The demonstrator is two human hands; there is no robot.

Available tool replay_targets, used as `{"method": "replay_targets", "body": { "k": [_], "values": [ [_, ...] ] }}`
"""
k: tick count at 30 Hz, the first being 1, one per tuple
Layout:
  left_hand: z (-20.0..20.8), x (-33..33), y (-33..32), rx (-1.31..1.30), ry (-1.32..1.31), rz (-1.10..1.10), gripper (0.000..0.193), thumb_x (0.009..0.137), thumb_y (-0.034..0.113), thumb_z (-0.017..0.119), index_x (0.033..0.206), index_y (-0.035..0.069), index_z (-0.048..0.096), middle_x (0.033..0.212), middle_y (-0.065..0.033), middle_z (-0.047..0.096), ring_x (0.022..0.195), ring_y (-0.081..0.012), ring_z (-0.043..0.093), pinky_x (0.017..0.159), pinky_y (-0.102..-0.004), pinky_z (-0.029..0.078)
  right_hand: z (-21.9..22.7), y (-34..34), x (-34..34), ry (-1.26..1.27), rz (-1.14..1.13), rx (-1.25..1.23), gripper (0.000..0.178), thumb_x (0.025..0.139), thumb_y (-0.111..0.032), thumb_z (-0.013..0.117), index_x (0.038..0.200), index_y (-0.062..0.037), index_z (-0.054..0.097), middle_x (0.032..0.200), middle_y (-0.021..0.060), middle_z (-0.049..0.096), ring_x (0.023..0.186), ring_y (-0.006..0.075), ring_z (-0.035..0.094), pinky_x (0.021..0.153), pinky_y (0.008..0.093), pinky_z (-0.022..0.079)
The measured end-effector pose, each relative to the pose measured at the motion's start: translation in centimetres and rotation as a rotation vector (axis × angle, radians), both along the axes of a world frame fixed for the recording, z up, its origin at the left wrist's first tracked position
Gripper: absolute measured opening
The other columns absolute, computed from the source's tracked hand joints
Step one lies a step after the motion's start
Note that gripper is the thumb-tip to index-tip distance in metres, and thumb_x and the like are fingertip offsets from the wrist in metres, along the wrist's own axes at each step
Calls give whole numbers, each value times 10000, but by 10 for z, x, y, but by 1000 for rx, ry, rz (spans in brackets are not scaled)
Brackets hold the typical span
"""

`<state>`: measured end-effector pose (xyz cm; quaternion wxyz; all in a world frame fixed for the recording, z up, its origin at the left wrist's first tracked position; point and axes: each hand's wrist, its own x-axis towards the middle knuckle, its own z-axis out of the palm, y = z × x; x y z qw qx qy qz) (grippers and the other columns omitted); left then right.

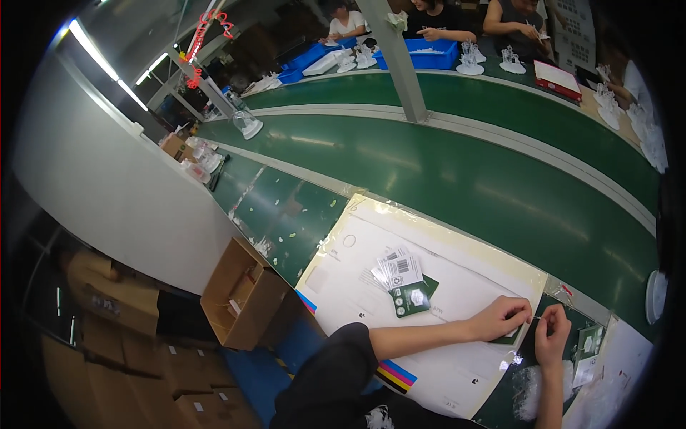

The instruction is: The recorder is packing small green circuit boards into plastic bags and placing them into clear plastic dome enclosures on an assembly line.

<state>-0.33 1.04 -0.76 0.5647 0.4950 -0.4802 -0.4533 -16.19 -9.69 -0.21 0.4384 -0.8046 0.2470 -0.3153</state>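
Observation:
My left hand rests over the right side of a white printed sheet, its fingers curled into a pinch. Close beside it, my right hand is also closed, thumb against fingertips. Something thin and pale seems to run between the two sets of fingertips, too small to name. Partly under my left hand lies a green-and-white card, mostly hidden. Left of it on the sheet is a fanned pile of green and white cards, some with barcodes.
An open cardboard box stands at the table's left edge. Clear plastic bags and more green cards lie at right. Beyond runs a green conveyor belt; several people work across it near blue bins. A clear dome sits farther left.

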Motion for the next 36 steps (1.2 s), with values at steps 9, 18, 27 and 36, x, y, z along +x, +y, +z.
{"method": "replay_targets", "body": {
  "k": [9,18,27,36],
  "values": [
    [-8,-4,-3,-63,-15,36,165,912,157,521,838,16,563,685,-36,564,600,-88,471,543,-247,386,1,3,-3,29,-25,-19,85,789,28,521,769,-25,459,565,-14,384,497,41,349,448,219,239],
    [-2,2,-2,-14,-47,-1,155,921,152,517,878,16,577,725,-42,603,612,-98,498,556,-252,409,0,1,0,19,-18,-3,88,787,26,538,768,-28,470,559,-13,391,487,37,350,442,210,247],
    [-4,-2,-2,14,-45,-23,175,925,162,512,875,8,579,724,-38,589,620,-83,475,561,-245,393,-2,1,-1,0,-15,21,96,760,31,551,763,-26,474,520,-11,417,451,31,377,421,205,260],
    [-2,-3,-1,41,-51,-18,192,932,168,497,877,2,575,689,-26,547,622,-70,447,556,-239,367,8,3,-2,18,14,68,102,751,38,550,750,-22,468,501,-4,446,434,32,400,407,205,278]
  ]
}}
